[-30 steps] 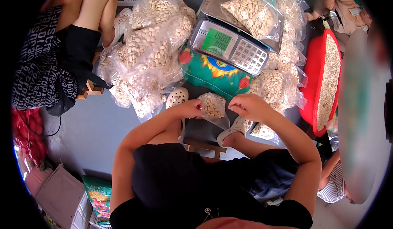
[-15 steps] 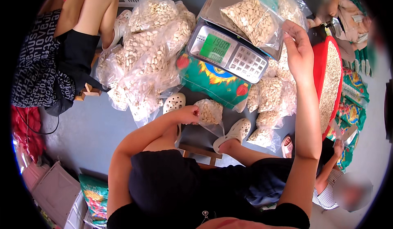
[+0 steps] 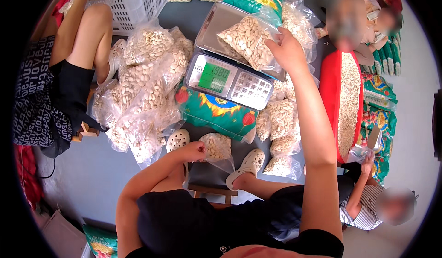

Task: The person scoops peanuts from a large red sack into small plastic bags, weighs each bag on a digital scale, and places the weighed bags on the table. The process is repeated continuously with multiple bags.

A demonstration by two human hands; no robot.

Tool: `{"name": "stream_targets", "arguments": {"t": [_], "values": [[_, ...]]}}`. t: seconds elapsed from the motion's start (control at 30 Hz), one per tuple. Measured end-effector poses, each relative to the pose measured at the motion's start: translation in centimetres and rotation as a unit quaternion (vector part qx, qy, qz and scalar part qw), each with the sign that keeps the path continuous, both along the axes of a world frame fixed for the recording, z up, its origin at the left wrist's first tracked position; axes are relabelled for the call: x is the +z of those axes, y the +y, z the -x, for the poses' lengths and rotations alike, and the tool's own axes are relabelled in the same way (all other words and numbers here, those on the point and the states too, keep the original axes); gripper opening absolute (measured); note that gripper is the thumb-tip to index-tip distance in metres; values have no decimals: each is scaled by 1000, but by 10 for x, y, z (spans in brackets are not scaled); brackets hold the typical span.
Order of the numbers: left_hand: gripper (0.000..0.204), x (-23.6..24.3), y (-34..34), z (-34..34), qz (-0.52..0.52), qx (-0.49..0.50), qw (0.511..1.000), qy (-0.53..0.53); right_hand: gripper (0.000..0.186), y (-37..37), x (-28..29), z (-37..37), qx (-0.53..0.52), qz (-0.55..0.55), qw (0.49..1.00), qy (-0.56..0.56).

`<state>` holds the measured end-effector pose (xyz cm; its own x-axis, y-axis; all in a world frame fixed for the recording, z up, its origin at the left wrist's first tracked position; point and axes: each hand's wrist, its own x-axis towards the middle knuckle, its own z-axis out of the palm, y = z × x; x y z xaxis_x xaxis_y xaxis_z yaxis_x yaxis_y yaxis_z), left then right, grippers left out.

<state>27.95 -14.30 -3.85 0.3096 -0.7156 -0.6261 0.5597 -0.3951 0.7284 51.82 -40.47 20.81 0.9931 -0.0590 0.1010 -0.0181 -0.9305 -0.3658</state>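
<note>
A clear plastic bag of pale, flat seeds (image 3: pixel 246 39) lies on the metal pan (image 3: pixel 216 30) of a digital scale (image 3: pixel 230 80) with a green-lit display. At the bag's right end is my right hand (image 3: pixel 289 50), thumb and fingers apart around its loose plastic; the thumb seems to touch the bag. Lower down, between my feet, my left hand (image 3: pixel 194 152) pinches the edge of a smaller clear bag of seeds (image 3: pixel 217 146). Its fingertips are partly hidden. The scale rests on a green printed sack (image 3: pixel 221 113).
Many filled seed bags (image 3: pixel 147 87) are heaped left of the scale, with more bags (image 3: pixel 283 120) to its right. A white crate (image 3: pixel 133 9) stands at the back left. A red-rimmed container of seeds (image 3: pixel 347 101) is on the right. Other people sit left and right.
My right hand has come from beside the scale's pan onto the right end of the bag there. My left hand still pinches the small bag. The whole view has shifted.
</note>
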Motion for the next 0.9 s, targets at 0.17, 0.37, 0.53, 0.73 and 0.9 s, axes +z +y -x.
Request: {"name": "stream_targets", "arguments": {"t": [0.17, 0.37, 0.53, 0.73, 0.9], "values": [[15, -12, 2, 2, 19, 9, 1000, -7, 52, 9, 7, -16, -18, 187, 974, 126], [15, -7, 3, 3, 11, 21, 1000, 20, 28, 26, -1, -29, 15, 217, 969, 116], [13, 2, 3, -4, 4, -2, 1000, 11, 22, 57, 0, -10, 73, 131, 985, 88], [14, -16, 5, 4, 26, 20, 999, -5, 21, 10, -43, -24, -40, -404, 884, 232], [15, -14, 5, 4, 25, 5, 1000, -4, 26, -16, -47, -37, 6, 115, 976, 184]]}}
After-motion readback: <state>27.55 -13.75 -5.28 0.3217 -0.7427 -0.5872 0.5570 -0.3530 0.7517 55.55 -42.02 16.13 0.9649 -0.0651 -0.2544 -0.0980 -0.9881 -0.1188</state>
